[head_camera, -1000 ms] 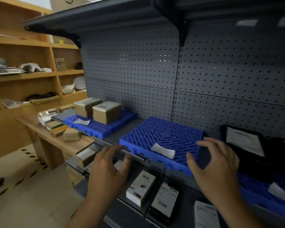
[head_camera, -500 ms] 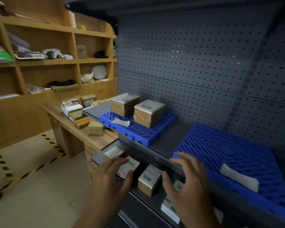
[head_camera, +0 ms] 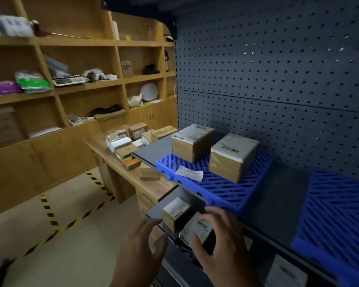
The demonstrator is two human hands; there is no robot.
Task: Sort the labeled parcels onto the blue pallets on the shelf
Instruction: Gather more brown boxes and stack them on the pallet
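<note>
Two brown labeled parcels sit on the left blue pallet of the grey shelf, beside a white slip. A second blue pallet lies to the right with nothing visible on it. On the lower shelf a small brown parcel stands next to a dark parcel with a white label. My left hand hovers open just left of them. My right hand is open over the dark parcel, its thumb near the label.
A wooden desk at left carries several small boxes. Wooden wall shelves hold a calculator, bags and a helmet. A grey pegboard backs the shelf. Yellow-black tape marks the floor.
My view has swung further left and down. Both hands have moved left along the lower shelf and come close to the small parcels there.
</note>
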